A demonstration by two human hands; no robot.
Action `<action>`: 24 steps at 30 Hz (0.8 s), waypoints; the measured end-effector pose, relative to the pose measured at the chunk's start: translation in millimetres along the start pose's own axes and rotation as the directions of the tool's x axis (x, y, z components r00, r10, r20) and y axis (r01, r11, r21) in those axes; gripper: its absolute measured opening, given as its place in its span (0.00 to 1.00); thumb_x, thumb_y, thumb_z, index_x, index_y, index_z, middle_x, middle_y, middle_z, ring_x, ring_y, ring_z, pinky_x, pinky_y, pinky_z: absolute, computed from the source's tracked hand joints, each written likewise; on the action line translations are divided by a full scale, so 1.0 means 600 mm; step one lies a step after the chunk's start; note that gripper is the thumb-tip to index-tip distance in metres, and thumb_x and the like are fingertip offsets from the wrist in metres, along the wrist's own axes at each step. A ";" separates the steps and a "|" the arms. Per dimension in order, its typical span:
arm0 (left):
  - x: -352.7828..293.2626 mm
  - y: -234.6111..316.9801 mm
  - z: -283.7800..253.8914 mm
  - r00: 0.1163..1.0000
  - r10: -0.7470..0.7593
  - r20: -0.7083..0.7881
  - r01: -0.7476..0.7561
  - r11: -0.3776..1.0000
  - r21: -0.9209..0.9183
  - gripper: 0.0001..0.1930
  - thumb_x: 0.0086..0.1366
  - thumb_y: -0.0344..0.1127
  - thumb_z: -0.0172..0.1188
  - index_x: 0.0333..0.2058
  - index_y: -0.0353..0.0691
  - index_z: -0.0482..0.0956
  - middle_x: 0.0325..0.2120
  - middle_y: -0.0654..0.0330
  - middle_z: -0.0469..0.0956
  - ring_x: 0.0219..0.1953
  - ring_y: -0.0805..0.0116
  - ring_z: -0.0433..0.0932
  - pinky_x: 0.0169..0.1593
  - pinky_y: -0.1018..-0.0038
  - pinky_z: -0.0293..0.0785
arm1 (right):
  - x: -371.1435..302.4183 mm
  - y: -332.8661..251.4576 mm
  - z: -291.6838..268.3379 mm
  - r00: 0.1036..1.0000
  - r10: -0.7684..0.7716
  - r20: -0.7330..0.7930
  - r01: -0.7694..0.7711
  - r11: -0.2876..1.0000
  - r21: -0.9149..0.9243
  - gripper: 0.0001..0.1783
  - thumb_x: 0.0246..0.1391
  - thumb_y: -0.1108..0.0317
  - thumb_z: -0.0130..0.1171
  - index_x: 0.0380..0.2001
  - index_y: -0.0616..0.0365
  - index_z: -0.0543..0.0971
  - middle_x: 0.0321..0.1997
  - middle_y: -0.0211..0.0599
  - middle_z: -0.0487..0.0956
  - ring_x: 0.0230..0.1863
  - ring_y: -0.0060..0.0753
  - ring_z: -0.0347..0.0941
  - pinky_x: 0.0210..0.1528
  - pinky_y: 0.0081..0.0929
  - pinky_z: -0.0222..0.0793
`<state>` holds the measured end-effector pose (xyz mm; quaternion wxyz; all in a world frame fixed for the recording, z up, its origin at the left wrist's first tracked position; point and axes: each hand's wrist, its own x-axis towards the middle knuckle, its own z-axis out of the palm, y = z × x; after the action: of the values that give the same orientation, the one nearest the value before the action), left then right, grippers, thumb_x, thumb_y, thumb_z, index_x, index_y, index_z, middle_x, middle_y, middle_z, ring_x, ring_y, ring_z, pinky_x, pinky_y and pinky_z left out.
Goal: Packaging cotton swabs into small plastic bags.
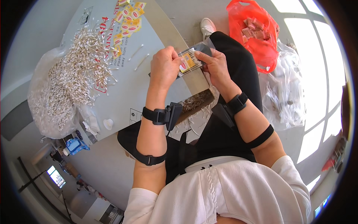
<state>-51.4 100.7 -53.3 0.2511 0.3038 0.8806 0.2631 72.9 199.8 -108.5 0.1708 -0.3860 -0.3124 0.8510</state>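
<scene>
Between my hands is a clear plastic bag (pixel 203 47) with a row of cotton swabs (pixel 195 62) and a yellow card (pixel 186 63) in it. My left hand (pixel 164 66) is closed at the bag's left side, its fingertips pinched together by the card. From the right, my right hand (pixel 216 68) grips the other end, thumb pressed on top near the swab tips. Two loose cotton swabs (pixel 141 62) lie on the table left of my left hand. A big heap of cotton swabs (pixel 76 67) spreads farther left, partly over a crumpled clear bag (pixel 39 93).
Several yellow cards (pixel 128 22) lie at the table's (pixel 123 91) far side. Below my hands, an open box (pixel 195 101) holds more swabs. On the floor at right are a red plastic bag (pixel 238 15) of small packets and a clear bag (pixel 285 89).
</scene>
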 end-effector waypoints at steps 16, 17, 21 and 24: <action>-0.063 -0.115 -0.014 0.833 -0.013 -0.553 -0.018 0.999 -0.050 0.07 0.58 0.28 0.63 0.26 0.36 0.72 0.21 0.52 0.76 0.24 0.52 0.76 0.31 0.63 0.72 | 0.027 0.010 -0.036 0.810 -0.572 -0.127 0.439 0.736 -0.516 0.17 0.53 0.66 0.68 0.41 0.65 0.78 0.33 0.29 0.77 0.33 0.18 0.68 0.36 0.18 0.66; -0.073 -0.152 -0.032 0.784 -0.031 -0.620 0.005 0.999 -0.043 0.06 0.58 0.27 0.62 0.27 0.35 0.73 0.21 0.53 0.76 0.23 0.56 0.76 0.31 0.65 0.72 | 0.017 0.001 -0.022 0.703 -0.711 -0.024 0.512 0.528 -0.677 0.17 0.53 0.67 0.67 0.42 0.64 0.77 0.33 0.31 0.77 0.34 0.20 0.68 0.37 0.18 0.66; -0.095 -0.230 -0.105 0.714 -0.241 -0.657 0.159 0.970 -0.183 0.03 0.57 0.26 0.62 0.29 0.35 0.77 0.22 0.57 0.77 0.25 0.64 0.76 0.34 0.69 0.73 | -0.020 -0.033 0.031 0.577 -0.752 0.318 0.689 0.240 -0.684 0.11 0.53 0.72 0.65 0.39 0.62 0.78 0.30 0.34 0.77 0.30 0.26 0.70 0.34 0.22 0.68; -0.069 -0.221 -0.116 0.825 -0.109 -0.555 0.068 0.993 -0.095 0.10 0.54 0.28 0.66 0.36 0.37 0.79 0.31 0.57 0.78 0.35 0.62 0.77 0.42 0.69 0.74 | -0.038 -0.014 0.094 0.730 -0.476 0.490 0.674 0.385 -0.631 0.06 0.50 0.76 0.64 0.30 0.62 0.77 0.26 0.41 0.77 0.26 0.36 0.74 0.31 0.29 0.69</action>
<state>-118.5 -38.1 -71.9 0.0053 0.1632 0.9186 0.3598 45.0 171.1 -61.9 0.2353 -0.1849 -0.7787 0.5515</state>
